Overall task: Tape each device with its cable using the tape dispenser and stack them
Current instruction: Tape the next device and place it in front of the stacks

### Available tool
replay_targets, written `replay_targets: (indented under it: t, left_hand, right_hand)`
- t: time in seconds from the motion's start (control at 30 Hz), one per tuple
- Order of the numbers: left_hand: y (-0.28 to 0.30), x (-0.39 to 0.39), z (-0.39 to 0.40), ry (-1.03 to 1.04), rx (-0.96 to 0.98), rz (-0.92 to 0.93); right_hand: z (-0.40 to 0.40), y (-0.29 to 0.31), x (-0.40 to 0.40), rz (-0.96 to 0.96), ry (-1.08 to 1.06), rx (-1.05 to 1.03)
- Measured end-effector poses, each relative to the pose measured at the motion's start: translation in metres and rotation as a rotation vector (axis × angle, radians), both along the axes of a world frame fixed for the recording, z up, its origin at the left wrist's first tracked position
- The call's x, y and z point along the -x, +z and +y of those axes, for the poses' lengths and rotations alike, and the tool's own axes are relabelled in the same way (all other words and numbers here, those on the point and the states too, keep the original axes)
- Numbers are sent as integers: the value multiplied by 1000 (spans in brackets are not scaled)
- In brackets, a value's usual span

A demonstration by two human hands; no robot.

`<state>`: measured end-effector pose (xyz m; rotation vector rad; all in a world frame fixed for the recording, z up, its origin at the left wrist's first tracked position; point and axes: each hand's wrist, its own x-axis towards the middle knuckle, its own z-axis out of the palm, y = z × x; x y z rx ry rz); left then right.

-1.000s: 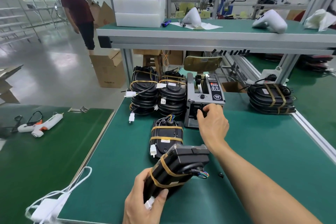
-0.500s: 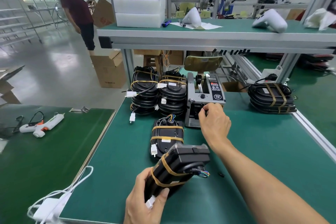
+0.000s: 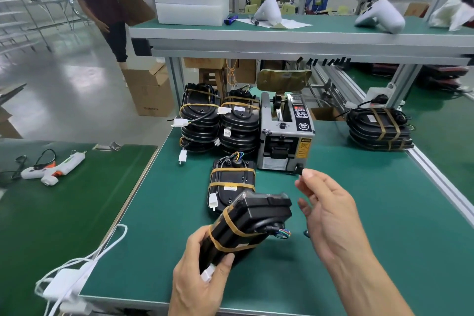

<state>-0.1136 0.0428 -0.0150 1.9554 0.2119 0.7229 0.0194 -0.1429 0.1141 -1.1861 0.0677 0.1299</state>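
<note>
Device point(image 3: 246, 226) tilted, cable end up-right

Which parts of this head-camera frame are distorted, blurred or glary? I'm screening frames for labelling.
Head view: wide-angle bending curves the upper shelf and splays the frame posts; the right hand looks slightly motion-softened; window light glares off the floor at left; the tape dispenser and the held device read sharp.

Lower end of device point(image 3: 246, 228) hidden in left hand point(image 3: 202, 282) grip
</note>
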Motion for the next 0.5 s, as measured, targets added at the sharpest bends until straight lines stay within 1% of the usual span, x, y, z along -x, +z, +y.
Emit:
replay_targets:
  t: [0.07,0.23,0.37,0.5]
  left_hand:
    - [-2,-1,-1,6,32,-28]
    - [-1,0,-2,-13,63,-40]
    - [-1,0,-1,-17,58,-21]
    - [0,0,1,-13,61,-20]
  right_hand:
    - [1,6,22,-7,53,-2]
    - [4,0,39,77,110,-101]
    - [7,-3,40,32,50,-57]
    - [11,-9,40,48,95,-40]
